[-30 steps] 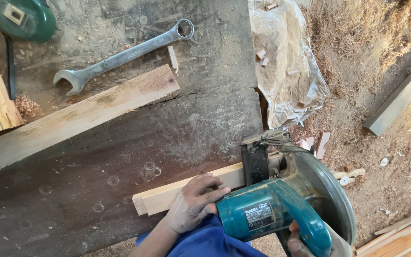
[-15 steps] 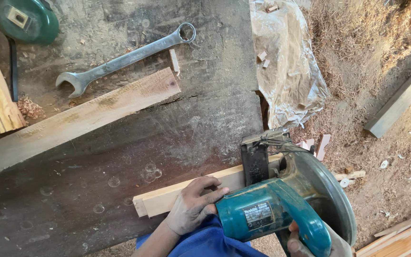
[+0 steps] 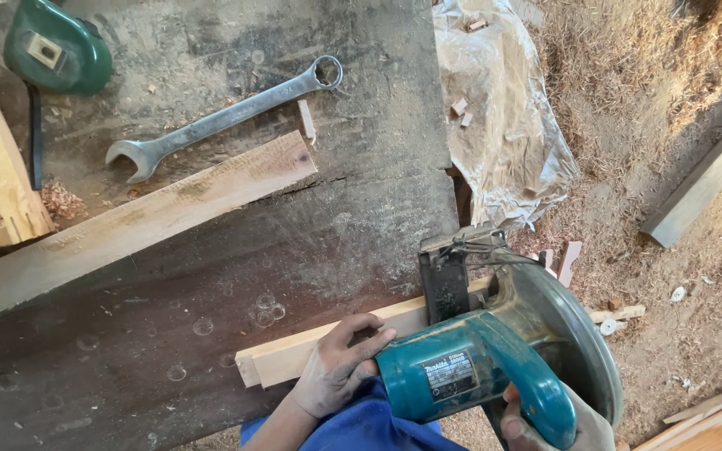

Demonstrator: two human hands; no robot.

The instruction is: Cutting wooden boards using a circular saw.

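Nothing has shifted: left hand [image 3: 338,367] still pins the pale wooden strip [image 3: 294,355]; right hand [image 3: 545,422] grips the teal circular saw [image 3: 495,367] on the table [image 3: 211,284].

My hands [image 3: 340,367] are bare, no gloves, dusted with sawdust. Below my left wrist shows bright blue cloth [image 3: 361,428], probably my trousers; the view is cropped there.

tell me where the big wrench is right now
In the head view the combination wrench lies at upper left on the dark workbench, just above the long plank and right of the green tool.
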